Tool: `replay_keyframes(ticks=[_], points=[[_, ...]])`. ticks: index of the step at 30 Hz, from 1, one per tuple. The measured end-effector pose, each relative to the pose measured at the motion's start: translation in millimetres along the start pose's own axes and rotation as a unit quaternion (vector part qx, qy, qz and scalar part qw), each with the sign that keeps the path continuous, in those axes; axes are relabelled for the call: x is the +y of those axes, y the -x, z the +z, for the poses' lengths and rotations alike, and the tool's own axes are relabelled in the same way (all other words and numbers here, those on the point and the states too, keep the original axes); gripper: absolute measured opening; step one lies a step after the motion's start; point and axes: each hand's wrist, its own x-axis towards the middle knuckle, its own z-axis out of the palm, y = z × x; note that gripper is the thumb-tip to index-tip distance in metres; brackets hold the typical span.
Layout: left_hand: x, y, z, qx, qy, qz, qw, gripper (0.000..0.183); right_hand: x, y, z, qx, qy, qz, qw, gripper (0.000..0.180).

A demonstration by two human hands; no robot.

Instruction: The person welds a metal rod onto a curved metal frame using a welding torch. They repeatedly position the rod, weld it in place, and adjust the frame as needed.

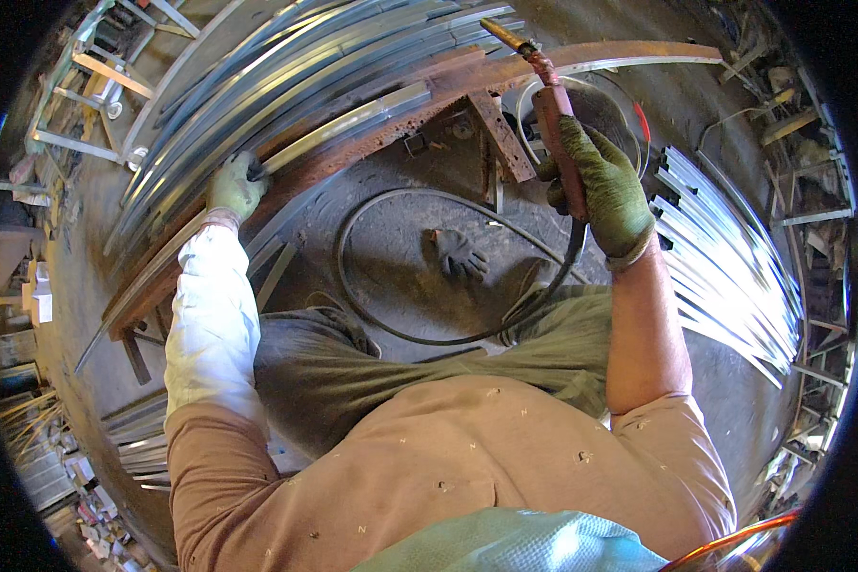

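Observation:
My right hand (604, 186), in a green work glove, grips the handle of a MIG welding torch (559, 136). The torch's brass nozzle points up and to the left, and its black cable (436, 342) loops down over the floor. My left hand (237, 184), gloved too with a white sleeve behind it, is closed around a long metal bar or tube (343, 121) that lies along a rusty steel beam (372, 143). Its fingertips are partly hidden. A rusty angle-iron bracket (502, 136) joins the beam's near side.
Many long steel tubes (286, 71) lie beyond the beam; another bundle (729, 272) lies at the right. A bucket (586, 100) stands behind the torch. A loose dark glove (461, 254) lies on the floor inside the cable loop. Welded frames (79, 143) stand at the upper left.

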Motion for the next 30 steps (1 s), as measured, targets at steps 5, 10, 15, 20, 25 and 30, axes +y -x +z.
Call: replay_keyframes(ticks=[5,10,15,20,25,30], points=[[-14,13,-2,-0.066,0.186,-0.010,0.980,0.043,2,-2,-6,-0.013,0.048,0.015,0.999,0.063],[-10,24,-8,-0.066,0.333,-0.026,0.940,0.049,2,-2,-6,-0.021,0.053,0.016,0.998,0.063],[21,31,-29,-0.067,0.102,0.016,0.992,0.063,0,3,0,-0.005,0.050,0.010,0.999,0.061],[-11,21,-9,-0.008,0.055,0.030,0.998,0.055,4,-1,1,-0.001,0.053,0.012,0.999,0.058],[1,24,-25,-0.092,0.096,0.022,0.991,0.051,-2,7,-1,-0.012,0.025,0.016,1.000,0.053],[-4,37,-24,-0.008,0.169,0.073,0.983,0.059,-4,8,7,-0.003,0.014,0.024,1.000,0.053]])
